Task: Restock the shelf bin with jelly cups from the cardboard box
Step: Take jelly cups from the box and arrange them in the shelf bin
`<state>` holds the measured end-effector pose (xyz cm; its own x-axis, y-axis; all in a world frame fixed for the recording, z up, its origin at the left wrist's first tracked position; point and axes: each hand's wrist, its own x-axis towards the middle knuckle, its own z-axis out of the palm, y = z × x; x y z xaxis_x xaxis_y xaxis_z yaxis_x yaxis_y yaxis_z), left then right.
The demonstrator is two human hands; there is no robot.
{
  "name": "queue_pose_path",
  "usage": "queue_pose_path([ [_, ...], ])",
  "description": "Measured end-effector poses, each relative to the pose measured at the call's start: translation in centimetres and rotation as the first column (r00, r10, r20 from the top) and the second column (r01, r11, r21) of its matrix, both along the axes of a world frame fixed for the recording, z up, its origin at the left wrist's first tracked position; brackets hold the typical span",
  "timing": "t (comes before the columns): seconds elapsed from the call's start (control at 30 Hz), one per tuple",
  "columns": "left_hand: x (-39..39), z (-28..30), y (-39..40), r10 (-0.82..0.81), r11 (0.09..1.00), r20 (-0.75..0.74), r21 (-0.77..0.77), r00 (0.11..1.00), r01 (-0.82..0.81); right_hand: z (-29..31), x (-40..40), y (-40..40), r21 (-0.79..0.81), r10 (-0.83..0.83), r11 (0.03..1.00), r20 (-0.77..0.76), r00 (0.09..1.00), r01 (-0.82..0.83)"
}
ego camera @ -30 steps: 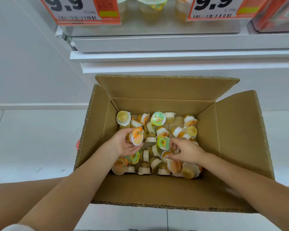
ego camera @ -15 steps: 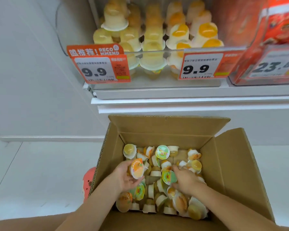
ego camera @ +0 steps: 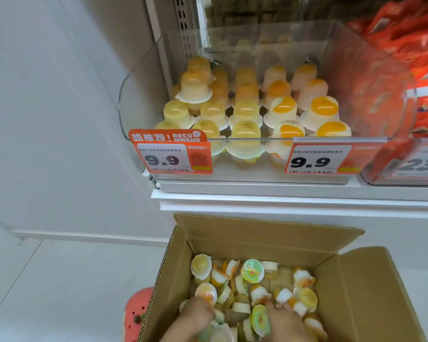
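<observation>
The open cardboard box (ego camera: 269, 239) stands on the floor below the shelf and holds several loose jelly cups (ego camera: 252, 270). Both hands are down inside it. My left hand (ego camera: 195, 315) grips a jelly cup (ego camera: 206, 293) with an orange and white top. My right hand (ego camera: 286, 323) lies fingers-down among the cups, beside a green-lidded cup (ego camera: 260, 320); its grip is hidden. Above, the clear shelf bin (ego camera: 139, 95) holds rows of upturned yellow and orange jelly cups (ego camera: 245, 112), with free room over them.
Two orange 9.9 price tags (ego camera: 171, 159) (ego camera: 318, 162) hang on the bin's front. A neighbouring bin of red packets (ego camera: 418, 45) stands to the right. A pink shoe (ego camera: 136, 314) is left of the box. White wall and floor lie to the left.
The view has tilted up from the box to the shelf bin. My left hand has turned over with its cup. My right hand has stayed among the cups.
</observation>
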<state>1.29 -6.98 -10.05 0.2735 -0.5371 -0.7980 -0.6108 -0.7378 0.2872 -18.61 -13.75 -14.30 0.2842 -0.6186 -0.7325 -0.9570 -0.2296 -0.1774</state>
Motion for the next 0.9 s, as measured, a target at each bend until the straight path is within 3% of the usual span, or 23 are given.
queue_pose_path([
  [0.03,0.0,0.0,-0.2,-0.033,0.995,0.085,-0.086,0.996,0.041,0.4,-0.2,0.2,-0.031,0.072,0.997,0.001,0.997,-0.072],
  [0.13,1.5,0.6,-0.7,-0.163,0.969,0.301,-0.127,0.939,0.210,0.7,-0.1,0.8,-0.070,0.167,0.982,-0.083,0.982,-0.173],
  [0.27,1.6,-0.4,-0.6,-0.389,0.915,0.268,0.000,0.881,0.404,-0.6,0.0,1.6,-0.153,0.154,0.975,-0.040,0.987,-0.159],
  [0.37,1.7,-1.4,-0.6,-0.452,0.885,0.283,0.020,0.846,0.465,-0.8,-0.6,1.2,-0.180,0.184,0.966,-0.018,0.983,-0.184],
  [0.53,1.5,-1.3,-0.7,-0.593,0.805,0.244,0.168,0.767,0.569,-0.8,-1.3,0.8,-0.120,-0.027,0.991,0.186,0.982,0.050],
  [0.67,0.7,-1.0,-0.5,-0.688,0.723,0.338,0.243,0.642,0.647,-0.5,-1.8,1.0,-0.030,-0.160,0.983,0.335,0.929,0.181],
  [0.77,0.5,0.1,-0.4,-0.593,0.793,0.365,0.110,0.718,0.599,0.6,-1.8,1.0,0.003,-0.211,0.973,0.433,0.876,0.233],
  [0.9,0.1,3.8,-1.6,-0.322,0.916,0.141,-0.204,0.936,0.346,4.9,-0.9,-0.1,0.029,-0.235,0.964,0.566,0.790,0.266],
])
